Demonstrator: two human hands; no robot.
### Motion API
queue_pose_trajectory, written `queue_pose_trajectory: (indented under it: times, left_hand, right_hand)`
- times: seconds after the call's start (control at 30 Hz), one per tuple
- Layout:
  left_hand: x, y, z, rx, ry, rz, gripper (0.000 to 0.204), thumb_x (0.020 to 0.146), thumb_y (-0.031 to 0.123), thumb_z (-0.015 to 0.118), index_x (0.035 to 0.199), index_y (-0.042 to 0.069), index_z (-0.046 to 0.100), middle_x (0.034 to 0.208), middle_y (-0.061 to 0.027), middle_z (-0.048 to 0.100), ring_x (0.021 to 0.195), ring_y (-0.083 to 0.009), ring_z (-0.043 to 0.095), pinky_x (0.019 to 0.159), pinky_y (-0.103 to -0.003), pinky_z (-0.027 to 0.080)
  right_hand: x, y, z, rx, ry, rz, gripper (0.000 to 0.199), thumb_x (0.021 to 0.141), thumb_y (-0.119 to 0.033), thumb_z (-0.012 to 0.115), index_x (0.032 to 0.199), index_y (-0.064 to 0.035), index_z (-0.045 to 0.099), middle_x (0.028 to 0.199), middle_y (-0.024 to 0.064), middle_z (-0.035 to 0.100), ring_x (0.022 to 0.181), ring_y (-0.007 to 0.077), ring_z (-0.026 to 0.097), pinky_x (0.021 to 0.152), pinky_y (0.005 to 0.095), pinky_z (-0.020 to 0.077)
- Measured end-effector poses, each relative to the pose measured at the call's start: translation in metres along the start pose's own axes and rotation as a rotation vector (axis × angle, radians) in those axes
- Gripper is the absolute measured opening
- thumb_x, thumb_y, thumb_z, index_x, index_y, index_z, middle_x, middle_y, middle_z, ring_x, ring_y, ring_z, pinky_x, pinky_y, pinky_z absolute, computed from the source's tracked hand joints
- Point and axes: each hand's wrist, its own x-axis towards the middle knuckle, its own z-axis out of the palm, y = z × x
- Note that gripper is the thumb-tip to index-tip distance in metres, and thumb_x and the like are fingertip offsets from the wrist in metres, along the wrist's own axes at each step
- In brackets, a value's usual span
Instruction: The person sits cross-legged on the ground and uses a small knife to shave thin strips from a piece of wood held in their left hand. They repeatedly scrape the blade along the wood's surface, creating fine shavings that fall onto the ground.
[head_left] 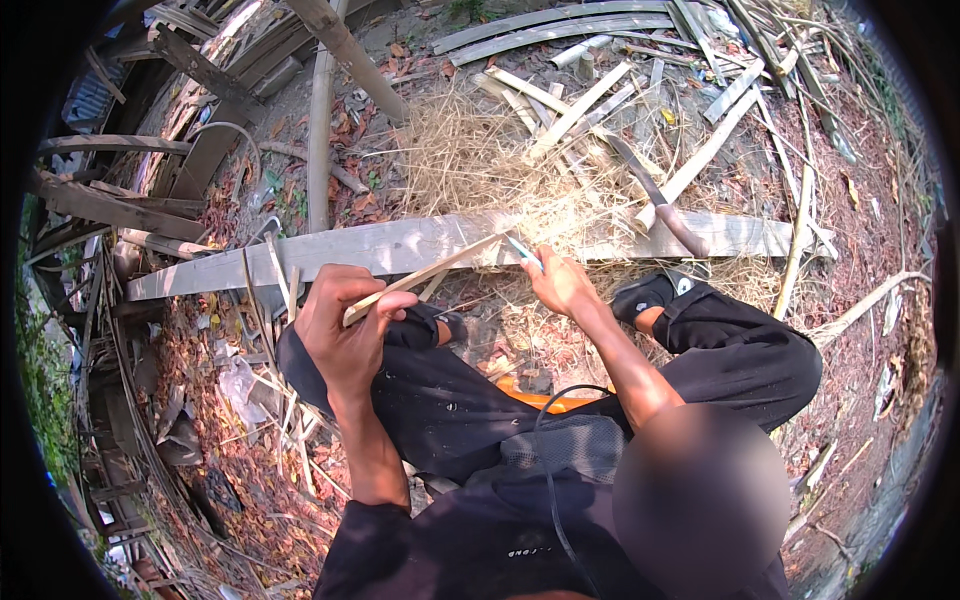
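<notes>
My left hand (345,325) is closed around the near end of a pale split-bamboo or wooden strip (430,272). The strip slants up to the right, its far end over a long grey plank (370,245). In my right hand (562,282) is a small knife (521,250) with a teal handle, its blade at the strip's far end. Whether the edge is cutting into the strip I cannot tell. A large blade with a curved wooden handle (682,228) rests across the plank to the right of my right hand.
Thin pale shavings (450,150) are heaped beyond the plank. Split strips (580,110) lie crossed behind them. A post (350,60) slants at the back, and stacked boards (110,210) crowd the left. My bent legs (740,350) flank the near side.
</notes>
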Motion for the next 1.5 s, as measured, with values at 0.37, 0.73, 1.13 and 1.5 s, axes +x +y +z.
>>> queue_pose_trajectory:
  times: [0.37,0.73,1.13,1.5]
  left_hand:
    - [-0.043,0.008,0.003,0.199,0.073,0.148,0.017,0.085,-0.002,0.069,0.099,-0.001,0.06,0.092,-0.0126,0.059,0.069,-0.0174,0.063,0.058,-0.028,0.057]
    - [-0.047,0.007,0.018,0.225,0.002,0.201,0.027,0.067,-0.006,0.077,0.09,0.004,0.066,0.086,-0.0089,0.062,0.068,-0.0211,0.065,0.057,-0.029,0.053]
    - [-0.061,0.007,0.015,0.073,0.184,0.166,0.047,0.059,-0.003,0.079,0.103,0.009,0.074,0.089,-0.007,0.064,0.07,-0.0166,0.066,0.057,-0.025,0.055]
    - [-0.054,0.002,0.014,0.039,0.201,0.161,0.017,0.077,0.003,0.071,0.095,0.003,0.069,0.089,-0.0119,0.064,0.071,-0.0187,0.067,0.059,-0.027,0.055]
  right_hand:
    - [-0.106,-0.069,-0.017,0.29,-0.021,-0.37,0.036,0.101,-0.035,0.047,0.11,-0.0009,0.053,0.066,0.0231,0.061,0.068,0.0457,0.061,0.063,0.0512,0.0443]
    - [-0.106,-0.051,-0.011,0.285,0.078,-0.305,0.032,0.102,-0.033,0.046,0.109,-0.0027,0.054,0.058,0.0204,0.054,0.057,0.0399,0.06,0.055,0.046,0.0404]
    - [-0.118,-0.065,-0.011,0.342,0.088,-0.418,0.025,0.101,-0.025,0.05,0.102,-0.0007,0.055,0.056,0.0171,0.05,0.054,0.037,0.057,0.051,0.0442,0.0391]
    - [-0.111,-0.053,0.013,0.231,0.241,-0.656,0.025,0.1,-0.025,0.05,0.088,-0.004,0.05,0.05,0.0195,0.05,0.046,0.0408,0.054,0.044,0.0485,0.0393]
